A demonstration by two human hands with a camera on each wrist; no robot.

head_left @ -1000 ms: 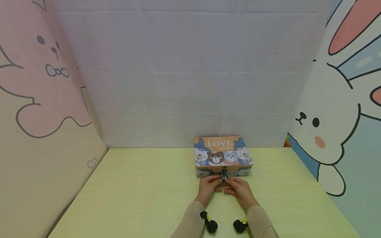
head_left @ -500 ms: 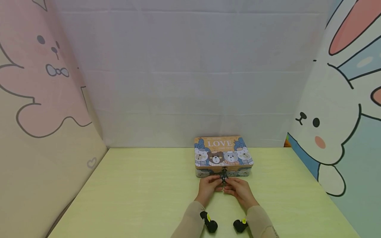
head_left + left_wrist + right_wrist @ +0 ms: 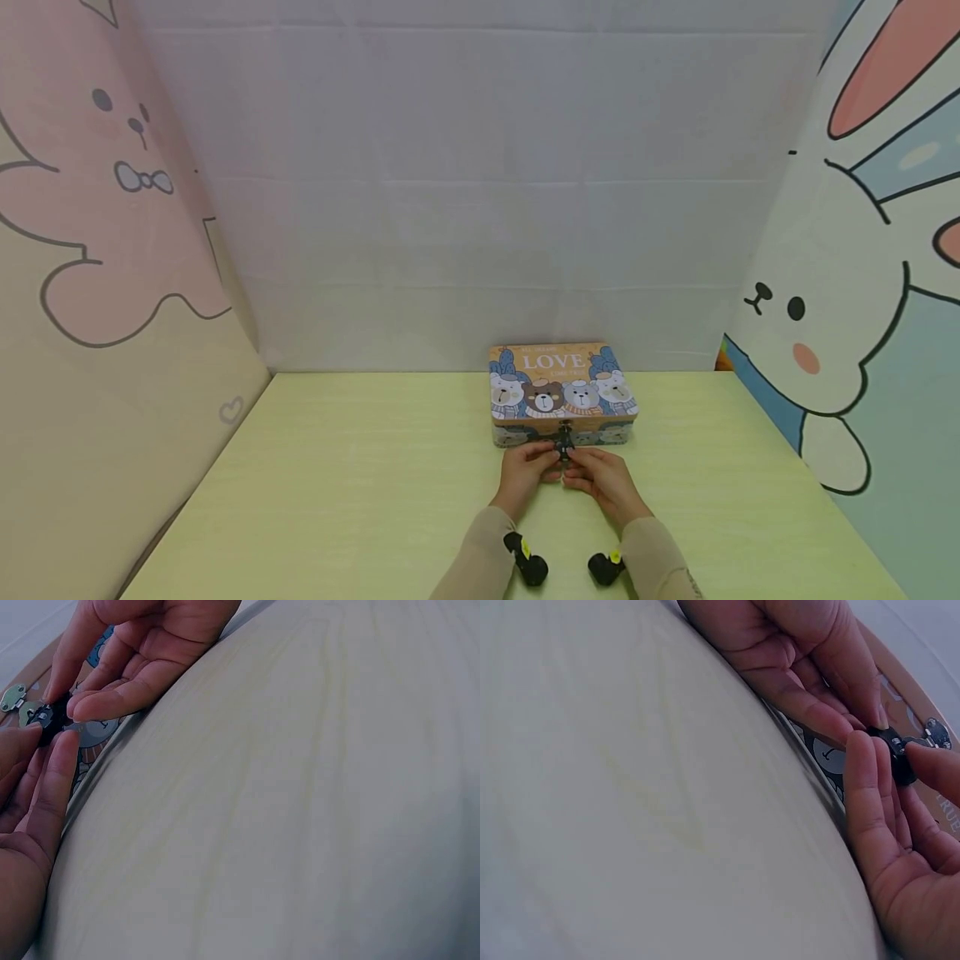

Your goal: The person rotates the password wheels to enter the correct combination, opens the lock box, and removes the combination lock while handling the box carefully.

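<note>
A small black combination padlock (image 3: 564, 450) with pale-marked dials hangs at the metal latch (image 3: 936, 733) of a tin box. The box (image 3: 558, 364) has a tan lid with cartoon bears and the word LOVE, and its lid is down. My left hand (image 3: 521, 477) pinches the padlock from the left, thumb near the dials in the left wrist view. From the other side my right hand (image 3: 606, 482) pinches it too, thumb and fingertips on the black body (image 3: 900, 761). Fingers hide part of the lock, and the dial figures are too small to read.
A pale yellow-green table (image 3: 360, 483) lies under the box and hands. Behind the box hangs a white cloth backdrop (image 3: 465, 192). Side panels with a pink animal (image 3: 112, 225) and a white rabbit (image 3: 840, 333) flank it. Black wrist devices (image 3: 531, 565) sit by the sleeves.
</note>
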